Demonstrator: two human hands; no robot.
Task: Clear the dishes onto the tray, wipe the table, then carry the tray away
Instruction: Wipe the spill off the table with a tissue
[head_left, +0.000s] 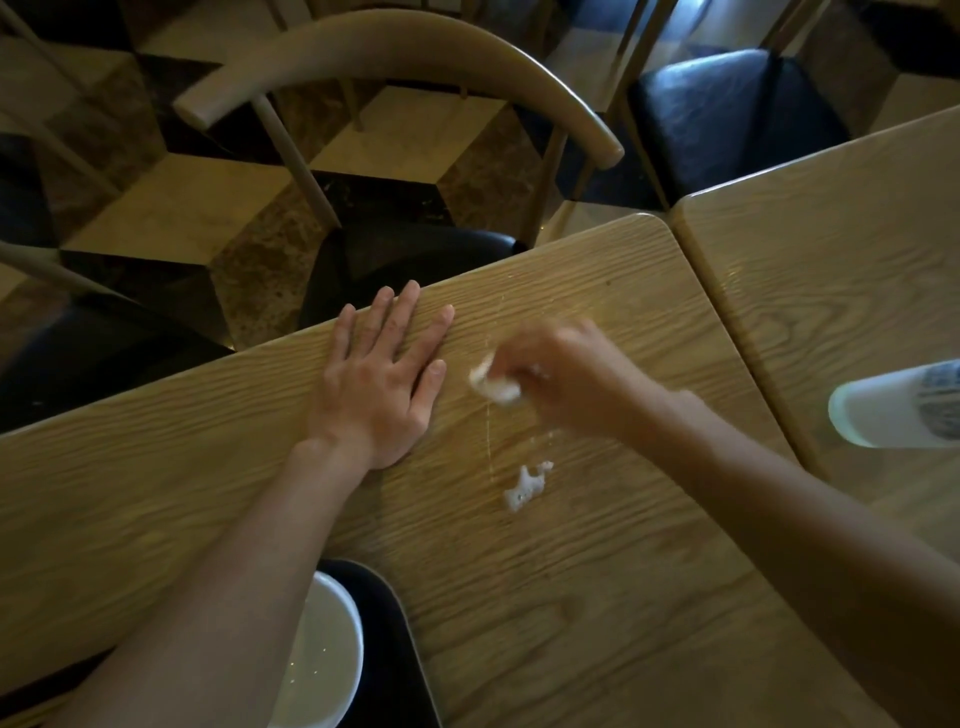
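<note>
My left hand (376, 376) lies flat, fingers spread, on the wooden table (597, 571) near its far edge. To its right, my right hand (563, 379) is blurred and closed on a crumpled white tissue (493, 383) pressed to the tabletop. A small torn scrap of white tissue (527, 486) lies loose on the wood below that hand. Thin wet streaks run across the surface beside it. At the near edge a black tray (387, 649) carries a white bowl (322, 654), partly hidden by my left forearm.
A second wooden table (831, 270) butts against the right side, with a white bottle (893, 405) lying on it. A curved-back chair (405, 78) with a black seat stands at the far edge. Another black-seated chair (727, 109) is behind it on the tiled floor.
</note>
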